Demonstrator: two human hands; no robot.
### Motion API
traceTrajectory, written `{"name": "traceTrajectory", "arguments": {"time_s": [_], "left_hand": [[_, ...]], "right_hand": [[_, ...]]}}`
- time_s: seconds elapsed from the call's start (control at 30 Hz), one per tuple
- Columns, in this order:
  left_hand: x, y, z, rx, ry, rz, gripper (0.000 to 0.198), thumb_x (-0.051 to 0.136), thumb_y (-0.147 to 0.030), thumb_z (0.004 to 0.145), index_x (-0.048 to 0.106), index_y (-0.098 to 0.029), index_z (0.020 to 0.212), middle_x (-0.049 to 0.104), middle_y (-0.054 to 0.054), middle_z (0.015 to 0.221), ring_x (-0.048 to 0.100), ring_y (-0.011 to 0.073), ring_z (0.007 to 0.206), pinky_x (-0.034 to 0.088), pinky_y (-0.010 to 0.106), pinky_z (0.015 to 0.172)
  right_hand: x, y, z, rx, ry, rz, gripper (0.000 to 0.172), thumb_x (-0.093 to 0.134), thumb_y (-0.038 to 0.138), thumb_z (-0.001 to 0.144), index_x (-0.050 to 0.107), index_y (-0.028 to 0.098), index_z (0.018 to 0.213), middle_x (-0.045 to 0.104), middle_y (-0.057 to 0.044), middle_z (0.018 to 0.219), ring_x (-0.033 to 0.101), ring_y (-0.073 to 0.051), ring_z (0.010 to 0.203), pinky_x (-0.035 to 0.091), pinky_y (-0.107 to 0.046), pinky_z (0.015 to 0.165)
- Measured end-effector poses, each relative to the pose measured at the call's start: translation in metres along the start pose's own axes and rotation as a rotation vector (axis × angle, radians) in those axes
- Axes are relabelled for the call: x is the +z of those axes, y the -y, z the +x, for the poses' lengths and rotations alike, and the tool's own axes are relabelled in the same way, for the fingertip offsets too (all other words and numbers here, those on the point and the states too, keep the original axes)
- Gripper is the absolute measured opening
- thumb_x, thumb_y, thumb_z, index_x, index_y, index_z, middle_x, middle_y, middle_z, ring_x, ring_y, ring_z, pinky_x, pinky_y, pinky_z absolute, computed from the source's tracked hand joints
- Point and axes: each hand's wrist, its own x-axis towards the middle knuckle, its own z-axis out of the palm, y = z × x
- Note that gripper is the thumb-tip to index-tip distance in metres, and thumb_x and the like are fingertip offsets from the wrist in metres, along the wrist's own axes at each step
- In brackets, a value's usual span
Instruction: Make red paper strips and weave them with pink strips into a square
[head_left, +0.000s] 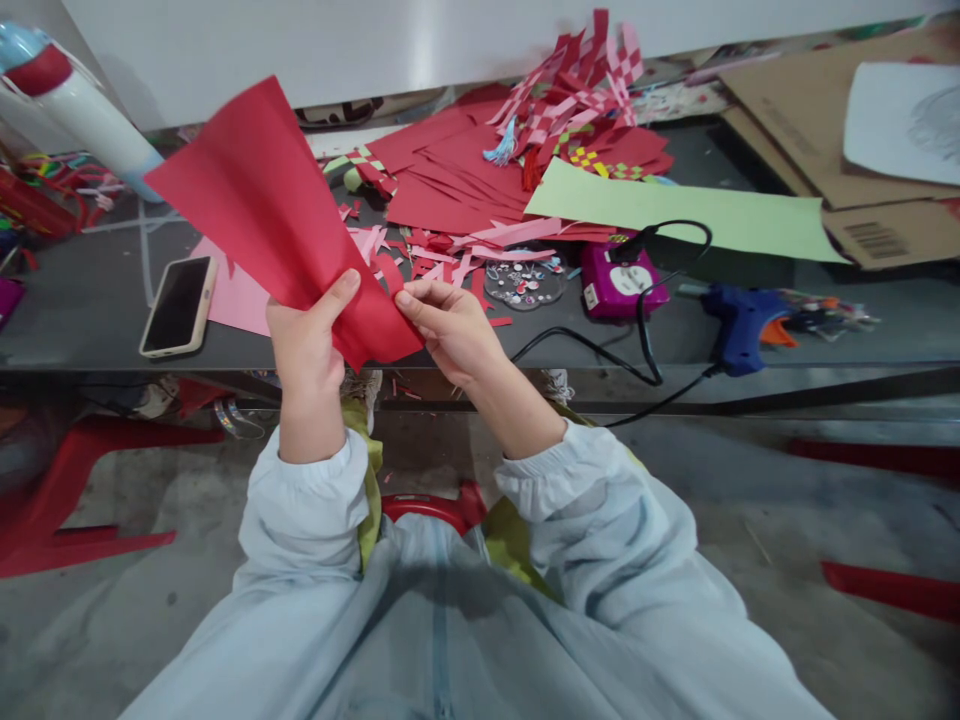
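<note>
A sheet of red paper (pixel 262 190) is held up over the table's front edge, slanting from upper left to lower right and slightly bent. My left hand (pixel 311 330) grips its lower part, thumb on top. At the sheet's right edge, my right hand (pixel 450 325) pinches the paper between thumb and fingers. Behind the hands lie pink and red paper strips (pixel 450 245) and a stack of red paper pieces (pixel 457 180). Left of my left hand is a pink sheet (pixel 236 300), partly covered by a phone (pixel 176 305).
A blue glue gun (pixel 739 325) and a purple power socket (pixel 622 280) with a black cable sit at the right. Behind them are a pale green sheet (pixel 690 210) and cardboard (pixel 795 110). A white bottle (pixel 90 110) stands left. Red stools (pixel 82 490) flank the table below.
</note>
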Motion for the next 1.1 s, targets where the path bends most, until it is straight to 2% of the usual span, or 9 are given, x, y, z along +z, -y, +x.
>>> {"name": "traceTrajectory", "arguments": {"time_s": [0.2,0.33,0.53,0.7,0.87,0.97,1.1], "left_hand": [[0.0,-0.003,-0.001,-0.03,-0.022,-0.028,0.053,0.094,-0.044,0.047,0.068,-0.02,0.087,0.073,0.003,0.091,0.071,0.0224,0.089,0.06,0.036,0.085],[-0.003,-0.001,0.001,-0.004,-0.01,-0.004,0.054,0.093,-0.046,0.049,0.068,-0.02,0.089,0.073,0.004,0.093,0.071,0.0243,0.095,0.06,0.038,0.088],[-0.006,0.002,0.003,0.007,0.014,0.019,0.056,0.092,-0.048,0.052,0.068,-0.02,0.093,0.073,0.004,0.098,0.071,0.0253,0.1,0.059,0.037,0.09],[-0.005,0.0,0.002,-0.011,-0.015,0.003,0.054,0.094,-0.046,0.049,0.068,-0.021,0.089,0.074,0.002,0.094,0.072,0.0236,0.097,0.059,0.034,0.09],[-0.004,0.001,0.003,-0.006,-0.041,-0.005,0.055,0.094,-0.045,0.048,0.068,-0.022,0.09,0.075,0.002,0.095,0.071,0.0237,0.098,0.059,0.034,0.09],[-0.005,0.002,0.004,0.006,-0.028,-0.004,0.054,0.093,-0.045,0.05,0.068,-0.021,0.092,0.074,0.003,0.096,0.071,0.024,0.099,0.059,0.035,0.091],[-0.007,0.002,0.005,0.017,-0.003,-0.003,0.057,0.093,-0.046,0.05,0.068,-0.019,0.094,0.073,0.004,0.097,0.071,0.024,0.097,0.059,0.035,0.089]], "right_hand": [[-0.003,0.004,0.001,0.02,-0.01,-0.054,0.042,0.093,0.045,0.043,0.07,0.02,0.068,0.065,0.005,0.064,0.055,-0.006,0.059,0.046,-0.021,0.056],[-0.01,0.005,0.002,0.051,0.041,-0.113,0.038,0.093,0.04,0.048,0.071,0.018,0.07,0.067,0.003,0.068,0.054,-0.006,0.059,0.042,-0.021,0.053],[-0.013,0.003,0.003,0.038,0.061,-0.098,0.035,0.093,0.037,0.05,0.07,0.019,0.069,0.068,0.003,0.07,0.059,-0.008,0.065,0.048,-0.021,0.061],[-0.007,0.002,0.002,0.002,0.044,-0.044,0.033,0.092,0.035,0.051,0.069,0.019,0.068,0.064,0.005,0.064,0.057,-0.007,0.063,0.05,-0.022,0.066],[-0.005,0.0,0.001,-0.014,0.011,-0.047,0.031,0.091,0.035,0.053,0.069,0.02,0.069,0.067,0.004,0.071,0.059,-0.008,0.068,0.051,-0.023,0.07],[-0.005,0.0,0.001,-0.023,0.009,-0.052,0.034,0.092,0.038,0.051,0.069,0.021,0.069,0.068,0.004,0.071,0.059,-0.008,0.068,0.051,-0.023,0.07],[-0.008,0.003,0.002,0.021,0.038,-0.065,0.038,0.093,0.04,0.047,0.071,0.019,0.069,0.069,0.003,0.07,0.058,-0.007,0.063,0.049,-0.022,0.063]]}}
